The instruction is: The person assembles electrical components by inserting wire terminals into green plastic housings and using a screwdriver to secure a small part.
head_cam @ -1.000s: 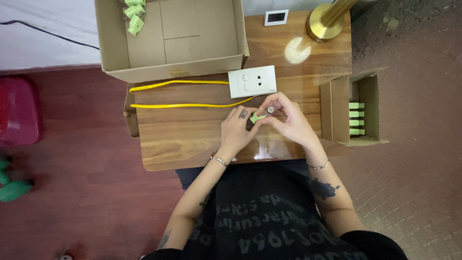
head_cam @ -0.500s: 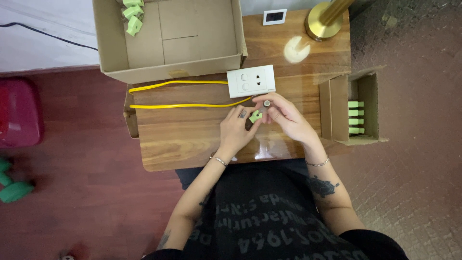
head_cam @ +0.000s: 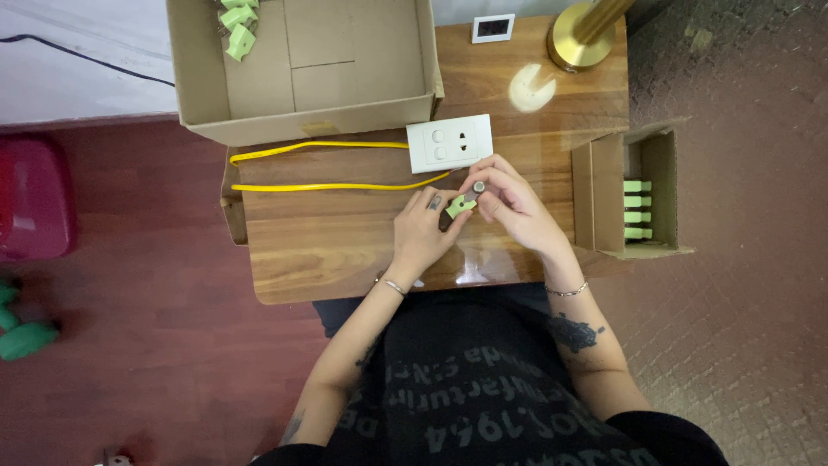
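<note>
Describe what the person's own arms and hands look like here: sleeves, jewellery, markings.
Both arms are bare to the upper arm. The left hand has dark-painted nails and a thin silver-coloured bracelet at the wrist; the right hand wears a similar thin metal bracelet. A dark tattoo marks the right forearm, and a smaller dark tattoo shows on the left arm.

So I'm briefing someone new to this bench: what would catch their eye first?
Mid-table, the left hand and right hand pinch a small green plug between them. Just beyond it lie a white socket plate and a looped yellow cable. More green plugs stand in the small carton on the right.
</note>
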